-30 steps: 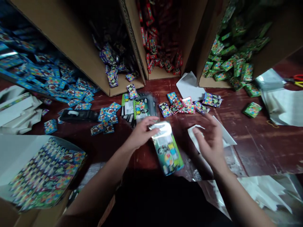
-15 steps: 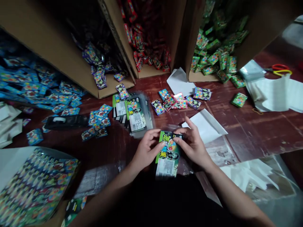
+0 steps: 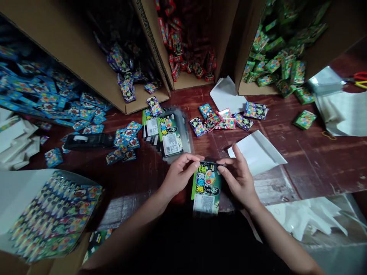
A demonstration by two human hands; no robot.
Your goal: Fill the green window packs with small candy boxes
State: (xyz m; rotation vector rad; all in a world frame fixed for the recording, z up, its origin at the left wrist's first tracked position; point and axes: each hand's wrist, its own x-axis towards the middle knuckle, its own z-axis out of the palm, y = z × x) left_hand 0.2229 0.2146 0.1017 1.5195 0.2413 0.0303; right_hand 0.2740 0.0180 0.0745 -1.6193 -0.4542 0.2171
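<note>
Both hands hold one green and black candy bag (image 3: 207, 187) in clear plastic, just above the near edge of the dark red table (image 3: 315, 160). My left hand (image 3: 179, 176) pinches the bag's top left corner. My right hand (image 3: 239, 176) pinches its top right corner. A stack of similar printed bags (image 3: 168, 131) lies flat just beyond my left hand. A small cluster of mixed candy packets (image 3: 226, 120) lies further back, beyond my right hand.
Open cardboard boxes stand at the back with blue packets (image 3: 43, 91), purple packets (image 3: 126, 76), red packets (image 3: 183, 57) and green packets (image 3: 275, 61). A white sheet (image 3: 258, 152) lies right of my hands. A black tape dispenser (image 3: 86, 140) sits left. Scissors (image 3: 358, 78) lie far right.
A second ago only my left hand held the bag, face up and slanted. My right hand has since come in, and both now hold the bag by its top corners.
</note>
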